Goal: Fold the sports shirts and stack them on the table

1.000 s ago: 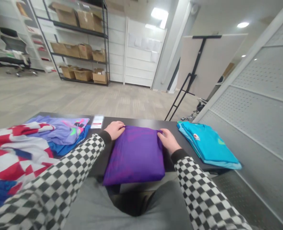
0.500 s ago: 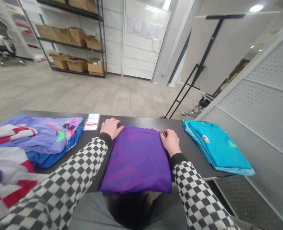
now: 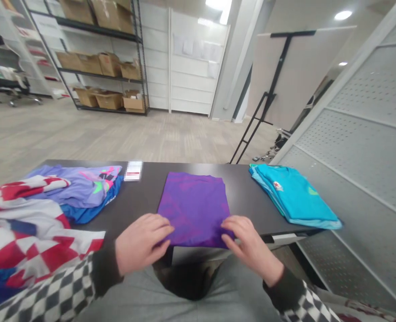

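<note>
Pinching, seemingly, purple shirt [image 3: 194,208], left hand [image 3: 142,243], right hand [image 3: 251,248], now at near edge

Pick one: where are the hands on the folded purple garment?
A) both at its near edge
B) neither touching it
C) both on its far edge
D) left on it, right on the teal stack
A: the left hand and right hand both rest at the near edge of the folded purple garment.
</note>
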`<state>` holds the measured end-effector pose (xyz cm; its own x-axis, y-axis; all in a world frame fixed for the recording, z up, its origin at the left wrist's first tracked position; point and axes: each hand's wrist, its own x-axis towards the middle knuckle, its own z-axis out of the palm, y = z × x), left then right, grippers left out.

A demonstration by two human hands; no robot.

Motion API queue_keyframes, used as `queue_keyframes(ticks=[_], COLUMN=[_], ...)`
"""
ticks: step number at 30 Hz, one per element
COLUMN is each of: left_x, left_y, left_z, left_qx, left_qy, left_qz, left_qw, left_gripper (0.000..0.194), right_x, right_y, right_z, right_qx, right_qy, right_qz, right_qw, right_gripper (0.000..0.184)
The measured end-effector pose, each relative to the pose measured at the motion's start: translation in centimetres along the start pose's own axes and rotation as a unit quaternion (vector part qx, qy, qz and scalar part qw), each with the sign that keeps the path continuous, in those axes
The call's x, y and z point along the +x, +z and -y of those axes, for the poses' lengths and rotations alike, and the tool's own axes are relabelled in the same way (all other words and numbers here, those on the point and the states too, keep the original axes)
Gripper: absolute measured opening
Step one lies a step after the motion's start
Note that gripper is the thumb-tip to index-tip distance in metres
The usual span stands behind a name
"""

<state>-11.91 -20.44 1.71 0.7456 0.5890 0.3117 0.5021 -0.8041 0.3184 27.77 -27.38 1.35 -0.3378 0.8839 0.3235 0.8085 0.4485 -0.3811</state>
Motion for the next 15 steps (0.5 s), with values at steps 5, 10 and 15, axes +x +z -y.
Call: queue_keyframes(ticks=[5,10,15], left_x=[-4.7,-4.4,-4.6], left_y=[3.2,3.9,0.8], left_z=[0.2,0.7,-1.2], left_qx=[0.05,0.082,0.055], left_qy=[-0.035,0.012,0.049], left_qz=[0.001,-0.069,-0.056], left_qw=[0.998,0.994,0.996], left_gripper=[0.056,0.028,0.032], right_x=[-4.2,-3.3,-4.6], right_y=[3.1,2.9,-1.0], right_z=[-0.3,-2.1,-0.1], right_qx=[-0.081,-0.08,0.015], right_qy=[-0.012,-0.064,-0.036], right_qz=[0.034,0.009,0.039], right_qw=[0.996,0.995,0.998], right_gripper=[0.059,0.048,0.042])
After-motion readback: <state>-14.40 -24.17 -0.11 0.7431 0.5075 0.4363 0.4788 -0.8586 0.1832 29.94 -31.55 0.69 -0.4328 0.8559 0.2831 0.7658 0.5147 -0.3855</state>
